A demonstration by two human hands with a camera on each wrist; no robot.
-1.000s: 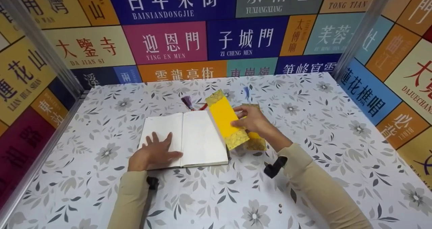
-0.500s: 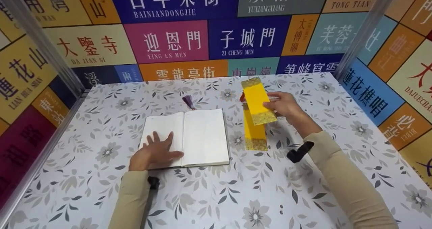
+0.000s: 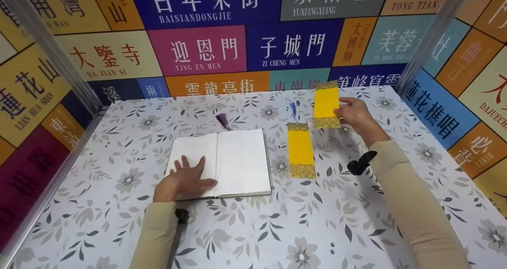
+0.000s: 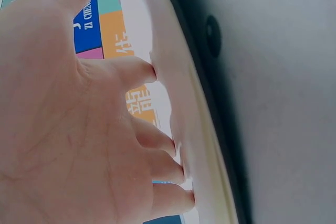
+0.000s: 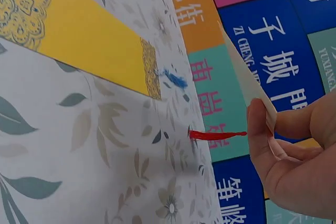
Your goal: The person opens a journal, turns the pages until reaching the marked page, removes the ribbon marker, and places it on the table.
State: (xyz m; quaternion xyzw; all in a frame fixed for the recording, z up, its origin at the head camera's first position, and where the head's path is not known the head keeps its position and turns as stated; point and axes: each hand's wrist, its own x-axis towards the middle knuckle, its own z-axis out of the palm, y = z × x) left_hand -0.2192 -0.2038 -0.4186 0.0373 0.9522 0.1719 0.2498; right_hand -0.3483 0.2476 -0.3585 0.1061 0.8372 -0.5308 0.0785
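An open book (image 3: 243, 162) with blank white pages lies on the table. My left hand (image 3: 187, 178) rests on its left page with the fingers spread; in the left wrist view the fingertips touch the paper. To the right, my right hand (image 3: 354, 112) pinches a yellow bookmark (image 3: 326, 102) by its right edge, between thumb and fingers, above the table. Its ends carry a gold pattern. A red tassel (image 5: 218, 135) shows beside that hand in the right wrist view. Between book and right hand lies a second yellow bookmark (image 3: 301, 150), with a blue tassel (image 3: 293, 109) at its far end.
A purple tassel (image 3: 223, 121) sticks out beyond the book's far edge. The tablecloth (image 3: 237, 233) is white with grey flowers and leaves. Panels with large characters (image 3: 206, 49) form the back wall and both sides, with clear corner posts (image 3: 429, 35).
My right hand has carried the held bookmark from beside the book to the right and away, past the lying bookmark, which is now uncovered. My left hand has stayed on the page.
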